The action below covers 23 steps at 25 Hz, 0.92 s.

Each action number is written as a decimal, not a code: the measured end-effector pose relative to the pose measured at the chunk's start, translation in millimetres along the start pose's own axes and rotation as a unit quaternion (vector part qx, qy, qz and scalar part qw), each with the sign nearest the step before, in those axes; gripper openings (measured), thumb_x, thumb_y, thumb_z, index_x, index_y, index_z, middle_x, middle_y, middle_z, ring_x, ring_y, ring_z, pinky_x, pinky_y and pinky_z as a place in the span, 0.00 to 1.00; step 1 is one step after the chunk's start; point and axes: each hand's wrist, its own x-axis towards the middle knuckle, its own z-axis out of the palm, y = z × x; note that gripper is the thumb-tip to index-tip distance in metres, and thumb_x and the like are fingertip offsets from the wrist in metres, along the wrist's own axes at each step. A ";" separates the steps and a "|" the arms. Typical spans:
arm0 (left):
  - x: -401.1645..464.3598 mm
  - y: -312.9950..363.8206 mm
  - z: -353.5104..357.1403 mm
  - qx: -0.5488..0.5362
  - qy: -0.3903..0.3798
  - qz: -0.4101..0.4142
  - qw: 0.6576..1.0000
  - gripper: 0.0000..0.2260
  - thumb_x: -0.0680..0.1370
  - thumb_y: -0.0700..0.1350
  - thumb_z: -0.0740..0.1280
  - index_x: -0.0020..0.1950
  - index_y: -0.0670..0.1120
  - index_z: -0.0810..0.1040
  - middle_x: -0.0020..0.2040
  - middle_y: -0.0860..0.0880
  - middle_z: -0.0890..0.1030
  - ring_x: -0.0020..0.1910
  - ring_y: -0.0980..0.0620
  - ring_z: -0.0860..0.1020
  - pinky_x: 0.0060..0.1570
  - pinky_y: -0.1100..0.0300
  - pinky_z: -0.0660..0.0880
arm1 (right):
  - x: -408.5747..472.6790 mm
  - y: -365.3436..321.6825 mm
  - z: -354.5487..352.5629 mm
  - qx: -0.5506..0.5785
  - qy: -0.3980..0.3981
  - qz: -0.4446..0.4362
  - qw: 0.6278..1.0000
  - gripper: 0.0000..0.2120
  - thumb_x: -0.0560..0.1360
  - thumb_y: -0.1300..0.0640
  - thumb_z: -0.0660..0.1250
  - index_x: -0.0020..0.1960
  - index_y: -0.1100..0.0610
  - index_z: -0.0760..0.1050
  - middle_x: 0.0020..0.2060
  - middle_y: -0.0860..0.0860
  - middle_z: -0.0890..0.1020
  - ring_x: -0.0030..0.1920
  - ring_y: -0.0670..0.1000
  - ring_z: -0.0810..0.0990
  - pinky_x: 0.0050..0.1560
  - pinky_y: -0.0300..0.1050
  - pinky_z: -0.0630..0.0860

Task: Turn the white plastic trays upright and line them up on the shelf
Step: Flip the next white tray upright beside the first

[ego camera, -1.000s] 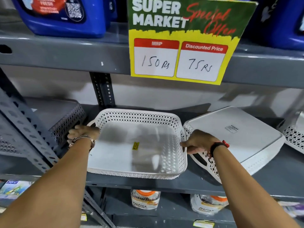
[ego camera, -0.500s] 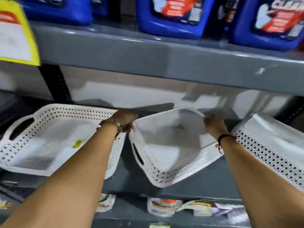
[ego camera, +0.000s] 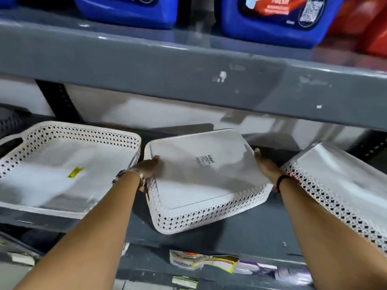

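Note:
Three white perforated plastic trays sit on the grey shelf (ego camera: pixel 240 233). The left tray (ego camera: pixel 62 170) stands upright, with a yellow sticker on its floor. The middle tray (ego camera: pixel 201 181) is upside down, its flat bottom with a small label facing up, and it is turned at an angle. My left hand (ego camera: pixel 149 167) grips its left side and my right hand (ego camera: pixel 265 166) grips its right side. The right tray (ego camera: pixel 343 189) also lies upside down and tilted, partly cut off by the frame edge.
The grey shelf board above (ego camera: pixel 188 74) hangs low over the trays and carries blue detergent jugs (ego camera: pixel 272 15). A black perforated upright (ego camera: pixel 56 99) stands at the back left. Packaged goods (ego camera: pixel 205 262) lie on the shelf below.
Both hands left the upright left tray and took hold of the upside-down middle tray. The view shifted right, and the price sign is out of frame.

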 end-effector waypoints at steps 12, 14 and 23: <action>2.8 50.1 -40.3 -0.228 0.031 0.101 0.968 0.13 0.77 0.50 0.58 0.42 0.45 0.77 0.42 0.45 0.79 0.50 0.45 0.81 0.59 0.46 0.75 | -58.0 15.8 -64.9 0.457 -0.039 -0.115 0.881 0.15 0.75 0.45 0.56 0.45 0.50 0.78 0.35 0.47 0.85 0.38 0.48 0.81 0.33 0.41 0.79; -12.1 42.4 -36.6 -0.140 0.022 0.090 0.986 0.14 0.78 0.40 0.57 0.34 0.40 0.71 0.28 0.42 0.79 0.23 0.51 0.81 0.31 0.60 0.82 | -66.5 22.6 -65.3 0.416 -0.060 -0.092 0.903 0.12 0.68 0.50 0.67 0.45 0.57 0.79 0.32 0.50 0.84 0.36 0.50 0.81 0.34 0.42 0.78; -8.6 11.4 -32.6 0.061 0.030 0.024 0.997 0.06 0.81 0.34 0.51 0.48 0.35 0.67 0.31 0.40 0.71 0.27 0.45 0.72 0.18 0.60 0.75 | -92.1 55.7 -30.5 0.189 -0.027 0.034 0.981 0.05 0.75 0.63 0.64 0.41 0.61 0.76 0.41 0.57 0.82 0.41 0.52 0.80 0.39 0.38 0.78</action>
